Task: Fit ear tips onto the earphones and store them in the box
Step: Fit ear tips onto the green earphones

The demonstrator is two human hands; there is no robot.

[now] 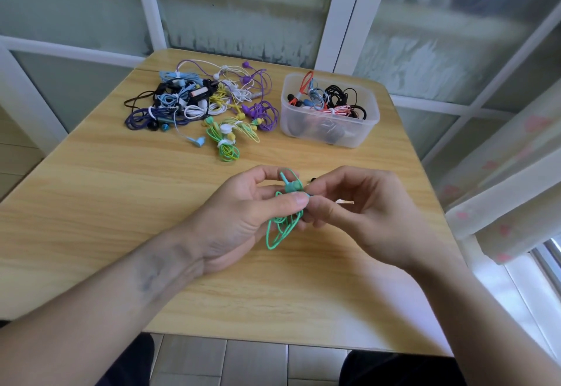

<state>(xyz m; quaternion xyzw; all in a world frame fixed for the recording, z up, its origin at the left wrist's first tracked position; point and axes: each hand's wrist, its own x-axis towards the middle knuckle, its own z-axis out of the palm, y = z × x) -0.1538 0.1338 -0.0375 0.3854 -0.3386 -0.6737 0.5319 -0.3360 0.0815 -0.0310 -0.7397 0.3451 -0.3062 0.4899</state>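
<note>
Two bare hands meet above a wooden tabletop [121, 191], working on a mint-green pair of earphones [292, 187]. The left hand [243, 218] pinches one earbud between thumb and curled fingers [296, 200], while the thin green cable [280, 228] hangs in loose loops just below those fingers. The right hand [361, 212] has its thumb and forefinger closed together at the tip of the same earbud, seemingly pressing an ear tip on; the tip itself is too small to make out. A tiny dark piece [312, 180], perhaps a spare ear tip, lies just beyond the right fingers.

Well beyond both hands sits a tangled pile of earphones [200, 103] in many colours, and beside it a clear plastic box [329, 130] that already holds several coiled pairs.

The earphones look very light. The cable is soft, floppy and prone to tangling, so it likely needs gathering in the palm. The hard earbud shell is the firm place to grip. The ear tip is probably rubbery, squashy and easy to drop.
</note>
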